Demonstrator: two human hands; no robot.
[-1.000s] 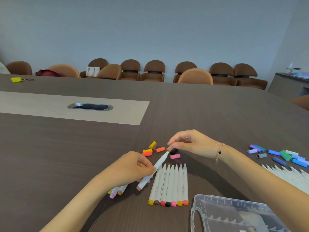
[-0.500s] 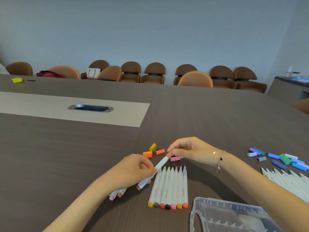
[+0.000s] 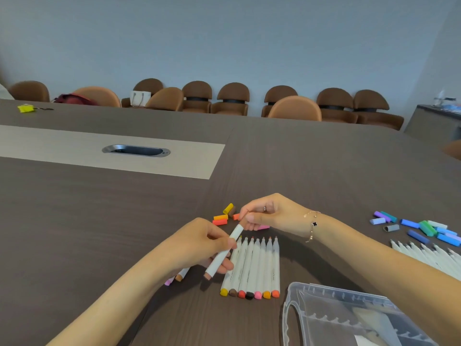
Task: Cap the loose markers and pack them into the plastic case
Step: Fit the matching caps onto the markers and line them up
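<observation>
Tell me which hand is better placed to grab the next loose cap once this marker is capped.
The right hand. Its fingers sit at the tip of the white marker, right beside the warm-coloured loose caps. The left hand grips the marker's barrel further from them, so it likely does best steadying it.
</observation>
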